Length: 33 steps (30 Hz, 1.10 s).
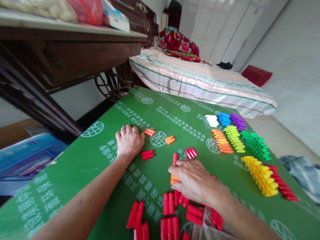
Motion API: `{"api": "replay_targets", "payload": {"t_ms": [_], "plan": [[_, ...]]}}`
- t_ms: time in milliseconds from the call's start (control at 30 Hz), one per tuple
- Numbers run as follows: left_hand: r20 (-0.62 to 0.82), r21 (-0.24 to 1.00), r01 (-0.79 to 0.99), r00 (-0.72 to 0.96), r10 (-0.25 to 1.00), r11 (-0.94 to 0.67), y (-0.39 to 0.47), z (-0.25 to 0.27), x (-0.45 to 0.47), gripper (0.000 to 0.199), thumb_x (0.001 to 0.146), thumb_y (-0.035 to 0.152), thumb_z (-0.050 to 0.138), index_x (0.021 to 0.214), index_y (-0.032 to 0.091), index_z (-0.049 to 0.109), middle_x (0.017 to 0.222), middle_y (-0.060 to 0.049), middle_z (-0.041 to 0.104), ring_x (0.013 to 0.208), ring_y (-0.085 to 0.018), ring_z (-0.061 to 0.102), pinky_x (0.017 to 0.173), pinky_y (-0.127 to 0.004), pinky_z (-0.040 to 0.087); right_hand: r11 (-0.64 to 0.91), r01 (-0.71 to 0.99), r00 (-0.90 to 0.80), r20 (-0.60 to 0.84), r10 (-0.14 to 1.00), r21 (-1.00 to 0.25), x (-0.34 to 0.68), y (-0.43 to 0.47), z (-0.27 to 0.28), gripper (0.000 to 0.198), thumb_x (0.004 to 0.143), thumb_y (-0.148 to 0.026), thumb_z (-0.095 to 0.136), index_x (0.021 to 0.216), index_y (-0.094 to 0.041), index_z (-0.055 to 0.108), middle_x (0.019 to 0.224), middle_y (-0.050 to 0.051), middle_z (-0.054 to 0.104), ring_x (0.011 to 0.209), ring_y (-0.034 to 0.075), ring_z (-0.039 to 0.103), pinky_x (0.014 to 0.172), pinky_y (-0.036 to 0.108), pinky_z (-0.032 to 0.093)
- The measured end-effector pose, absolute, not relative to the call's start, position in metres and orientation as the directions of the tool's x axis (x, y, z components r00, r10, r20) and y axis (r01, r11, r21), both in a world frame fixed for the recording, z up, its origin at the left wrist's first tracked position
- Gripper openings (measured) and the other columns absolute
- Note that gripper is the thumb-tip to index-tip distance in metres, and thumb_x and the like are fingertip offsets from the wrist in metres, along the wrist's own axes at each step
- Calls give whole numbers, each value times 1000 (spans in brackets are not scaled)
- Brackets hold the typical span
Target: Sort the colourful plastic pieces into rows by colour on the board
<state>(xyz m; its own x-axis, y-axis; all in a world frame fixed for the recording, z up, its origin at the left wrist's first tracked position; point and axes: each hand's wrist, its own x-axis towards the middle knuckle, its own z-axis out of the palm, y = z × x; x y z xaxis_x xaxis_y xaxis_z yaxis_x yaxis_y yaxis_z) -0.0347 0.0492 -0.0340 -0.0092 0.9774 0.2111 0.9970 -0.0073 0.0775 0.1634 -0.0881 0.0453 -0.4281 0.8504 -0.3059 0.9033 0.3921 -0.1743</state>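
My left hand (130,141) rests palm down on the green board (172,116), its fingers forward and thumb apart, with nothing visible in it. Just right of its thumb lies an orange bullet-shaped plastic block (149,132); a second orange block (170,140) and a red block (148,155) are close by. My right hand (192,176) is closed with thumb and finger around an orange plastic block (174,180), partly hidden by the fingers. Beyond its fingertips stands a red block (175,158), and another red block (191,153) lies past the knuckles.
Several loose red blocks (169,228) are scattered along the near side, some beside a translucent bag (206,225). Sorted rows stand at right: yellow (260,175), green (255,145), purple (238,121), blue (223,119) and white (212,121). A bed (200,80) and wooden desk (95,60) lie beyond.
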Motion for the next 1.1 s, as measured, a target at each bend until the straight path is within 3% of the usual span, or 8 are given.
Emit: {"api": "replay_targets", "payload": {"t_ms": [133,433,500,600,700,767,933,1100], "plan": [[225,73,997,-11,974,-6,50,-36,-35,56,88,44,29,120,6,54,136,-23,48,130,-39,38,104,-52,34,393,916,-399,-284,872,-80,156,-98,32,25,85,-18,57,107,-13,66,112,15,67,107,26,60,88,35,44],[246,61,998,-11,969,-4,49,-38,-34,55,87,44,30,117,6,56,132,-23,52,128,-38,40,102,-52,35,339,941,-332,-219,917,-7,146,-100,12,36,77,-9,56,112,-7,64,109,18,67,103,27,61,86,35,45],[247,60,998,-12,969,-3,49,-38,-34,55,87,44,30,117,7,56,132,-23,52,128,-38,40,103,-52,35,314,949,-311,-205,928,-21,144,-101,12,34,78,-10,55,110,-8,65,107,18,68,101,27,61,84,34,45],[245,56,998,-16,969,2,49,-39,-35,54,87,45,30,117,8,56,132,-23,52,128,-37,40,102,-51,35,277,949,-300,-161,940,-151,151,-102,20,21,81,-17,54,97,-15,68,98,11,70,93,22,63,79,29,44],[240,58,998,-14,971,0,49,-38,-35,55,87,45,29,118,8,56,133,-22,51,128,-37,40,102,-51,35,142,939,-177,-86,981,-315,175,-101,28,12,82,-24,55,85,-21,66,85,2,70,75,15,61,66,24,39],[232,66,998,-9,973,-7,50,-36,-36,56,87,46,28,118,8,56,133,-22,50,128,-37,39,102,-51,35,2,932,-24,-56,998,-362,200,-100,30,11,82,-25,54,82,-23,65,75,-1,67,64,12,56,58,22,34],[208,96,995,-10,978,-10,51,-29,-36,57,87,47,27,117,7,56,130,-24,51,126,-39,39,101,-53,35,-190,918,154,-128,980,-348,253,-104,23,11,79,-21,56,69,-21,61,60,-3,60,56,11,51,53,22,29],[183,94,995,12,983,-30,50,-22,-36,61,87,49,23,117,6,54,132,-26,49,128,-40,37,102,-54,34,-302,925,274,-146,951,-231,270,-107,18,9,78,-22,58,73,-20,65,67,0,66,63,13,59,56,23,32]]}}
